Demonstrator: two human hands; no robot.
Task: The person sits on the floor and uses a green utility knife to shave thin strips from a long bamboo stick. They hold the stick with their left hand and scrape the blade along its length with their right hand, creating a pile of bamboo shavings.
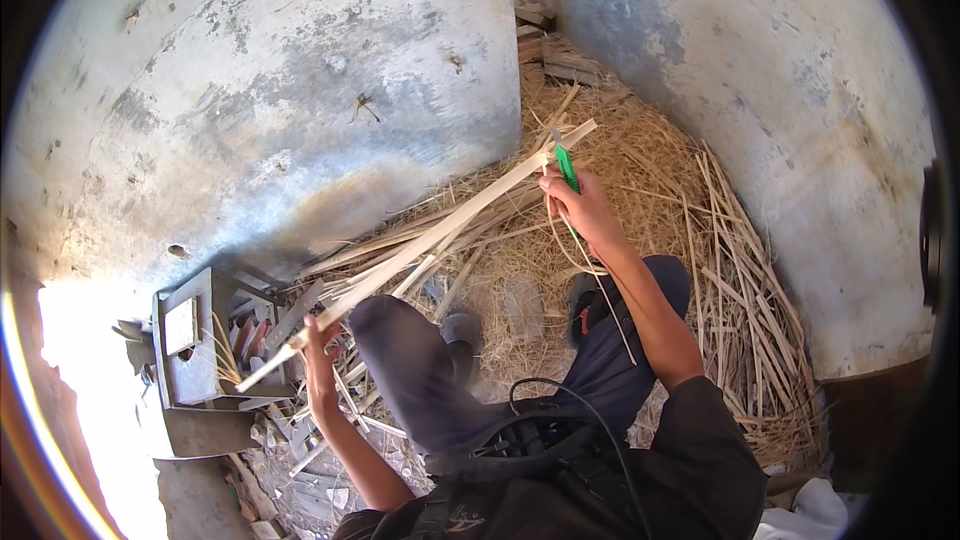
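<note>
Fingers of the left hand (318, 355) grip a long, pale wooden strip (450, 224); the right hand (588, 215) clasps a slim green-handled knife (567, 169).

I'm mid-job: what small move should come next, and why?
Probably ease the green-handled knife slightly along the pale strip: the right hand has it at the strip's upper part, the left hand holds the strip near its lower end, and a thin sliver hangs below the right hand.

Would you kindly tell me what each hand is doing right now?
Left hand: holding the long pale strip near its lower end.
Right hand: closed around the green knife.
</note>
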